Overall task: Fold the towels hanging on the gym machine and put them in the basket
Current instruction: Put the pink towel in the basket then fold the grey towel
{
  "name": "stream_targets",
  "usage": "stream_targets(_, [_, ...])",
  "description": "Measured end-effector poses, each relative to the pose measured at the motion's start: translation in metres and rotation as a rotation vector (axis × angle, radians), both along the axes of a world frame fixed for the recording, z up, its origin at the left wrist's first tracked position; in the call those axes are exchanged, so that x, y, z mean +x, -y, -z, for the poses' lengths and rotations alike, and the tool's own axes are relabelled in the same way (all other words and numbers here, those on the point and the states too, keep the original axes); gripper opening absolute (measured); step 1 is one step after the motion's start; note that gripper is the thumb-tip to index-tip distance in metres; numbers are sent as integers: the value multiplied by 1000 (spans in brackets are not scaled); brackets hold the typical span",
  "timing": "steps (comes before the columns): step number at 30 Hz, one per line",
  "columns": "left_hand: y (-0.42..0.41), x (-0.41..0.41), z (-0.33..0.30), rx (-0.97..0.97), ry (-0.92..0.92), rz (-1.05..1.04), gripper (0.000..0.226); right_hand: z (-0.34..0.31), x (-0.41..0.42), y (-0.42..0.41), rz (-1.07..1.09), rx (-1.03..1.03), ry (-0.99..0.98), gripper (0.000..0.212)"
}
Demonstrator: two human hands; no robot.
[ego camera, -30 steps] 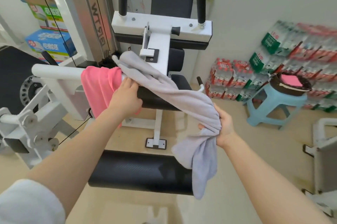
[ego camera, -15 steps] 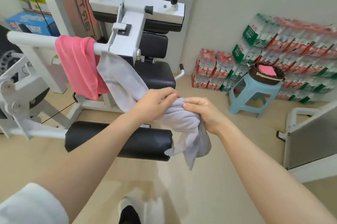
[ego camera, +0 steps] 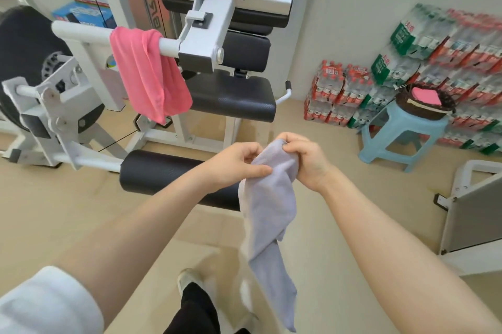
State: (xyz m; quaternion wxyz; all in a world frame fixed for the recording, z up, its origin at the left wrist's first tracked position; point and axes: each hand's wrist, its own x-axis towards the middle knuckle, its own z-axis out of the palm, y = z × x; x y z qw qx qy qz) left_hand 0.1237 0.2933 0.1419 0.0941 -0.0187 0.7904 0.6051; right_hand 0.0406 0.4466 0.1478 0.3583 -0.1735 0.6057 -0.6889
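Observation:
A grey towel [ego camera: 269,214] hangs free in front of me, clear of the gym machine [ego camera: 212,34]. My left hand [ego camera: 233,163] and my right hand [ego camera: 305,159] both pinch its top edge, close together. A pink towel [ego camera: 148,75] is draped over the machine's white bar at upper left. The dark basket [ego camera: 423,109] sits on a light blue stool [ego camera: 402,138] at right, with a folded pink towel [ego camera: 425,96] inside.
A black foam roller [ego camera: 163,173] of the machine lies just beyond my hands. Stacked packs of bottled water [ego camera: 407,62] line the right wall. A white and grey machine frame [ego camera: 472,211] stands at far right. My foot [ego camera: 190,283] is on the beige floor below.
The grey towel has come off the machine and now hangs straight down. My hands pulled back toward me and hold its top edge together.

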Motion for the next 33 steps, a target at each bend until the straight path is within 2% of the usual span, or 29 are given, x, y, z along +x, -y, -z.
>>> stream_targets(6, [22, 16, 7, -110, 55, 87, 31, -2, 10, 14, 55, -65, 134, 20])
stream_targets(10, [53, 19, 26, -313, 150, 107, 26, 0, 8, 24, 280, -279, 338, 22])
stream_targets(12, [73, 18, 41, -342, 200, 60, 25, 0, 7, 28, 375, -347, 390, 22])
stream_targets(17, [130, 21, 68, -501, 382, -47, 28, -1, -1, 48, 577, -416, 473, 2])
stream_targets(20, [149, 16, 58, -305, 387, -306, 25, -1, -6, 62, 593, -394, 471, 6])
stream_targets(22, [157, 5, 43, -127, 323, -453, 22, -1, -4, 76, 485, -235, 393, 18])
stream_targets(24, [154, -4, 23, 97, 254, -428, 36, 1, 3, 94, 362, -48, 306, 28])
stream_targets(25, [151, -7, 14, 137, 193, -350, 45, 3, 7, 103, 310, -5, 291, 30])
stream_targets(27, [140, -10, -1, 28, 54, -85, 53, 6, 13, 121, 214, 31, 265, 35])
stream_targets(29, [129, -9, -11, -226, -54, 147, 46, 6, 16, 135, 138, 53, 204, 41])
stream_targets(31, [128, -11, -13, -493, -123, 188, 26, 3, 16, 142, 65, 62, 150, 40])
stream_targets(33, [141, -14, -11, -661, -168, 199, 23, 2, 16, 145, -17, 113, 60, 32])
